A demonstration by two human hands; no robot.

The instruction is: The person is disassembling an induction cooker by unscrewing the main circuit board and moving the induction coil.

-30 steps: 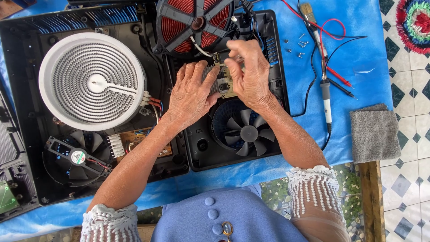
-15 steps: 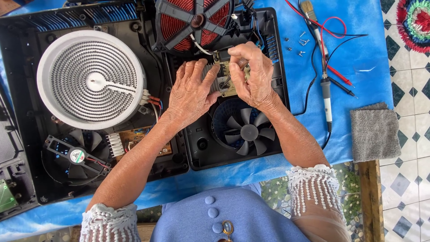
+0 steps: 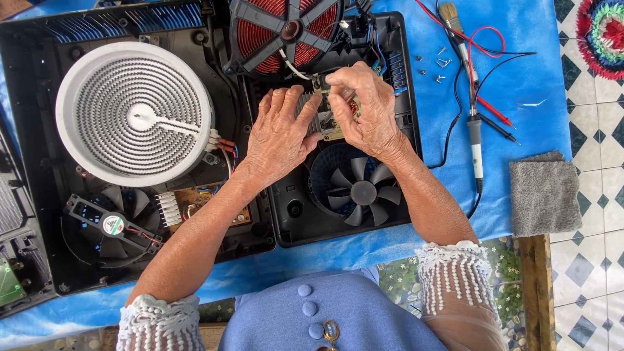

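Note:
An opened black two-burner cooktop (image 3: 39, 39) lies on a blue sheet. My left hand (image 3: 281, 133) rests flat, fingers spread, on the finned heat sink of a small circuit board (image 3: 323, 122) in the right half of the casing. Beside it, my right hand (image 3: 365, 110) pinches a small part at the board's top edge with thumb and fingertips; the part itself is hidden by the fingers. A red copper coil (image 3: 286, 29) sits just above the board, and a black fan (image 3: 354, 185) just below it.
A white spiral heating element (image 3: 135, 114) fills the left half, with a second small fan (image 3: 110, 224) and another board below it. To the right lie a soldering iron (image 3: 476, 140), test probes (image 3: 495, 112), a brush (image 3: 453, 19), loose screws (image 3: 441, 63) and a grey cloth (image 3: 545, 194).
My right fingers have closed in tighter on the top edge of the board. The left hand has stayed flat on the heat sink.

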